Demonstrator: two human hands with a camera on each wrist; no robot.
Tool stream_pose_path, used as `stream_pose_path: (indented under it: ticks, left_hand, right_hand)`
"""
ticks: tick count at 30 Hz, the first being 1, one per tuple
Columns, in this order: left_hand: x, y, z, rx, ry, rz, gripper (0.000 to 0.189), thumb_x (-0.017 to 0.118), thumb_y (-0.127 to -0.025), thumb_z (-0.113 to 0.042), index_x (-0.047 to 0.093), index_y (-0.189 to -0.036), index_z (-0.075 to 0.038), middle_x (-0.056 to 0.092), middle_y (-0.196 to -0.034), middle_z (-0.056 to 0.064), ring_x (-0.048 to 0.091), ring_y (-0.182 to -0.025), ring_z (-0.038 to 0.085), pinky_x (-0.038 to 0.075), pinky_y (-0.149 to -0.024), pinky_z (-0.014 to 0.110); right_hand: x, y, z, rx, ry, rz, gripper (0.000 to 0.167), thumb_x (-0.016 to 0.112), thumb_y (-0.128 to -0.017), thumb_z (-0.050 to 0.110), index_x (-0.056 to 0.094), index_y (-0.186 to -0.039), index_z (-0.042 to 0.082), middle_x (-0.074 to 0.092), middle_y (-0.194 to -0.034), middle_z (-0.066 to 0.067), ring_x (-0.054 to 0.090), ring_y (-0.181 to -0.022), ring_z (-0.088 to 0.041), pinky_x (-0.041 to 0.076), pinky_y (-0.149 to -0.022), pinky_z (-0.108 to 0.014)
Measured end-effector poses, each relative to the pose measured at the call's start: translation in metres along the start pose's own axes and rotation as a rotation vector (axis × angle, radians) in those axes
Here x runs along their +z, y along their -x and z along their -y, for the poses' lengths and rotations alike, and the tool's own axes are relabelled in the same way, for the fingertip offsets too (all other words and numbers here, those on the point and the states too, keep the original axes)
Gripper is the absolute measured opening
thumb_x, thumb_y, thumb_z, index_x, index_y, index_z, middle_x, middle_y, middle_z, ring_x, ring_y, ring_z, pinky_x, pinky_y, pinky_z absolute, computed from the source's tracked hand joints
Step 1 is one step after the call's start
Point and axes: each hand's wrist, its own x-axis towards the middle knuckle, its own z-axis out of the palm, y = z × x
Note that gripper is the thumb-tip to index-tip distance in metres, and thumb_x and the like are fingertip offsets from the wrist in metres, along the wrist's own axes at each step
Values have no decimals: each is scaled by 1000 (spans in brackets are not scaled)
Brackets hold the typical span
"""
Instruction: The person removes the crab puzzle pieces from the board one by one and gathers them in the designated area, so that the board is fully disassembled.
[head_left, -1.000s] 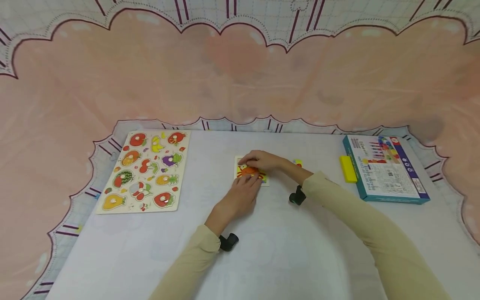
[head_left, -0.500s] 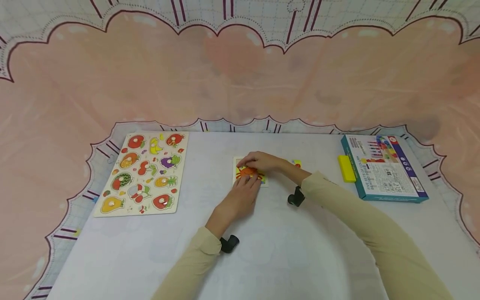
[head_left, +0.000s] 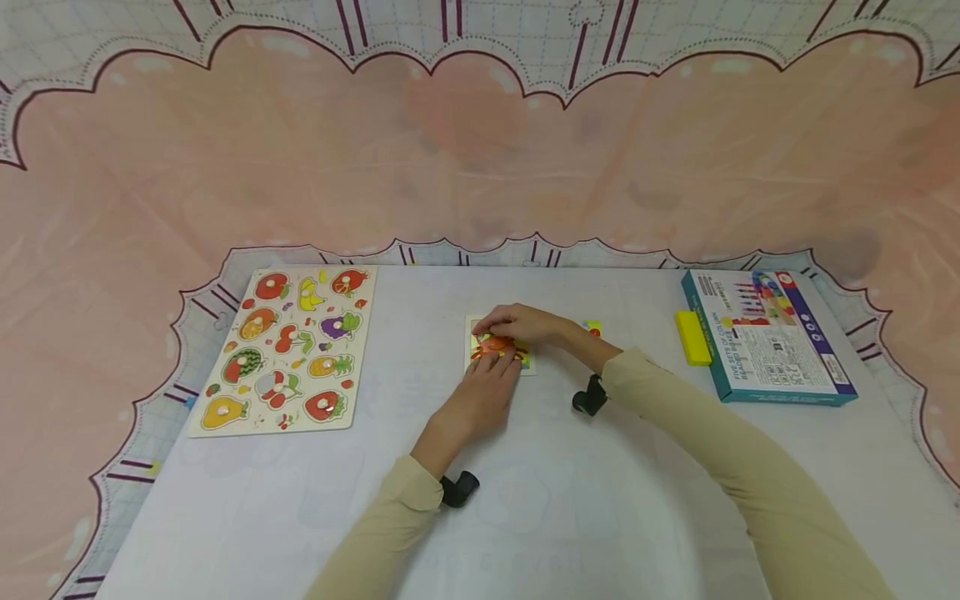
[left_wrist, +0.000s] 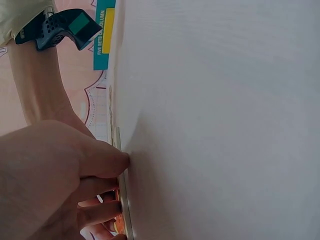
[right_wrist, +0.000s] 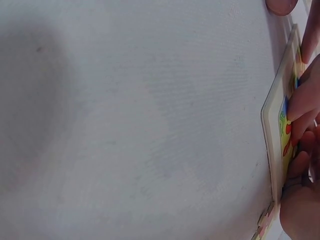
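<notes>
A small puzzle board (head_left: pixel 531 367) with an orange crab picture lies on the white table in the head view. My left hand (head_left: pixel 483 393) rests on its near side, fingers stretched over the crab. In the left wrist view the thumb (left_wrist: pixel 112 159) of that hand lies at the board's edge (left_wrist: pixel 126 205). My right hand (head_left: pixel 521 322) reaches over the far side, its bent fingers on the picture close to the left fingertips. In the right wrist view the right hand (right_wrist: pixel 300 210) is at the board's face (right_wrist: pixel 274 135); I cannot tell whether it pinches a piece.
A fruit peg puzzle (head_left: pixel 288 350) lies at the left. At the right are a teal-edged box (head_left: pixel 776 337) and a yellow block (head_left: pixel 693 338) against its side. A small yellow-green piece (head_left: pixel 593 327) with red on it shows behind the right forearm.
Both hands stay at the crab puzzle with hardly any movement. The whole head view has shifted slightly.
</notes>
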Motion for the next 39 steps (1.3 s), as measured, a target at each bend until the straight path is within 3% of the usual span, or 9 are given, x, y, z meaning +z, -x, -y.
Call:
stream_pose_path:
  ticks: [5,12,23,39]
  left_hand:
    - [0,0,-1,-9,-3,8,49,48,-99,-13,37,-146,-4,33,-157,11,30,-142,31,27,-119,48]
    - [-1,-1,-1,-6,-16,-6,49,50,-99,-15,38,-146,-3,35,-156,11,32,-141,30,30,-117,49]
    - [-1,-2,-2,-15,-10,9,51,50,-99,-17,36,-146,-5,32,-158,10,32,-141,31,30,-117,49]
    - [1,0,-1,-2,-25,-16,48,46,-100,-15,37,-145,-4,35,-156,10,34,-140,30,31,-116,49]
  right_hand:
    - [0,0,-1,-1,-55,20,34,42,-102,10,61,-130,10,55,-140,-10,45,-131,-24,30,-118,-42]
    - [1,0,0,-25,-144,55,31,42,-103,11,61,-127,5,58,-135,-12,48,-122,-22,33,-117,-39]
    - [3,1,-3,5,-124,22,31,55,-99,21,63,-127,12,59,-135,-7,49,-121,-21,36,-115,-39]
    - [8,1,-2,16,-76,-62,29,55,-98,16,65,-125,14,58,-138,-6,52,-114,-18,42,-108,-35]
